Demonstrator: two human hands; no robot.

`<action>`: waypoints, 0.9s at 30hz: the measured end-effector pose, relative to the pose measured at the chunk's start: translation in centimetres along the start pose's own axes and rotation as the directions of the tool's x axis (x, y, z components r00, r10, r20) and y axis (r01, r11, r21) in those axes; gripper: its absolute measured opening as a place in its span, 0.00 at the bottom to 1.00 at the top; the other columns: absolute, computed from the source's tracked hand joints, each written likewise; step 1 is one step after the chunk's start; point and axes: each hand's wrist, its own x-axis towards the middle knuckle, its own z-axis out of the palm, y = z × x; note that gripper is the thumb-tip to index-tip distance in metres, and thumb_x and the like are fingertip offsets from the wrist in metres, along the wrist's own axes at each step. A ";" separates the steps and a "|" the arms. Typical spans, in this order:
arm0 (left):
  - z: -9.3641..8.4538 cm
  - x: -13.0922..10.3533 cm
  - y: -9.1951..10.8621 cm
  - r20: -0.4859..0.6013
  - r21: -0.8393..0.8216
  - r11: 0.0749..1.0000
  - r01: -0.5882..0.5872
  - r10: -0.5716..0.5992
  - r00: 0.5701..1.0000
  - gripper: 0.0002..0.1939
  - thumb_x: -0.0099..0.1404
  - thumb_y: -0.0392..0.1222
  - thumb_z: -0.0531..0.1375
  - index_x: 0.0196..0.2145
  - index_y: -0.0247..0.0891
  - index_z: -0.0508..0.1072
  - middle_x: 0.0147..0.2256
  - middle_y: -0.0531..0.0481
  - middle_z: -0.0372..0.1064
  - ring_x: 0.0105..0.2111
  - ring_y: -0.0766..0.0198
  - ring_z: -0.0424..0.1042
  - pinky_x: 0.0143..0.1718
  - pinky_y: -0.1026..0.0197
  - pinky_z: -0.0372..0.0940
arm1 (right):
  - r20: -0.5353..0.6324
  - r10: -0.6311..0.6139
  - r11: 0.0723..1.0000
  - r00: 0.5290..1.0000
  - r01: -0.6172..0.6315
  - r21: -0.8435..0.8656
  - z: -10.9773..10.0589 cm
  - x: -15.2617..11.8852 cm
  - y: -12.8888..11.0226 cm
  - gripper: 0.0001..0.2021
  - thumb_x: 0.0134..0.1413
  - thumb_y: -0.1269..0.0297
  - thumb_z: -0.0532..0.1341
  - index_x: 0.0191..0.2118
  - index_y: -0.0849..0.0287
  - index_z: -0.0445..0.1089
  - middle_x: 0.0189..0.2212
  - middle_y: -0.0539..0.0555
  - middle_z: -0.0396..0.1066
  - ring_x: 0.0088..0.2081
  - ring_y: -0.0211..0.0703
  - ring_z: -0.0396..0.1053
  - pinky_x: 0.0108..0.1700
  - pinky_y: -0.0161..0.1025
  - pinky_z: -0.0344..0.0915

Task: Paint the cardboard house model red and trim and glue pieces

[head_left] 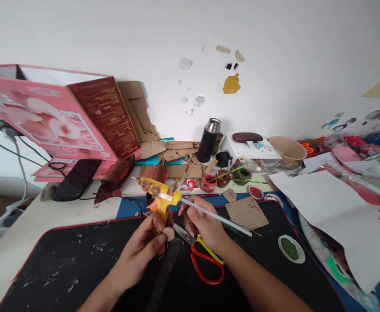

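Note:
A yellow glue gun (pixel 159 193) points up and to the left, its nozzle stained brown. A long white glue stick (pixel 222 217) sticks out of its back end. My left hand (pixel 144 249) is closed, pinching a small round tan piece (pixel 169 234) beside the gun's handle. Near the back of the gun, my right hand (pixel 204 221) has its fingers curled at the glue stick. Scissors with red and yellow handles (pixel 207 264) lie just below my right hand. A dark ruler-like strip (pixel 165 273) rests between my forearms on the black mat (pixel 95 268).
Corrugated cardboard (pixel 247 213), a dish of green paint (pixel 291 249) and paint jars (pixel 209 183) are on the right. Behind stand a black thermos (pixel 209 141) and cardboard scraps. A phone (pixel 76 180) and large pink box (pixel 53 117) are left; white paper (pixel 336 216) lies far right.

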 end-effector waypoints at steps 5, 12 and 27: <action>-0.6 -0.3 -0.5 -0.031 -0.077 0.997 -0.027 0.025 0.999 0.15 0.74 0.55 0.68 0.39 0.43 0.72 0.40 0.49 0.70 0.37 0.62 0.68 0.37 0.62 0.66 | 0.057 0.063 0.998 0.996 -0.062 -0.028 0.0 -0.5 0.5 0.31 0.59 0.30 0.71 0.43 0.59 0.75 0.24 0.44 0.66 0.20 0.31 0.57 0.22 0.31 0.53; -0.6 -0.5 -0.5 0.073 -0.032 0.998 0.060 -0.058 0.996 0.18 0.72 0.59 0.68 0.39 0.42 0.71 0.33 0.53 0.66 0.32 0.63 0.64 0.34 0.62 0.63 | 0.141 0.066 0.997 0.988 -0.061 -0.038 1.2 0.3 0.5 0.34 0.55 0.30 0.73 0.52 0.56 0.79 0.39 0.51 0.76 0.40 0.43 0.71 0.41 0.37 0.68; -1.0 -0.1 0.0 0.204 0.042 0.996 0.077 -0.084 0.975 0.20 0.73 0.62 0.66 0.41 0.42 0.73 0.37 0.50 0.67 0.37 0.59 0.63 0.40 0.58 0.61 | 0.085 0.134 0.990 0.987 -0.128 -0.064 2.3 1.7 1.5 0.34 0.54 0.25 0.70 0.39 0.58 0.77 0.26 0.49 0.74 0.21 0.37 0.66 0.23 0.34 0.62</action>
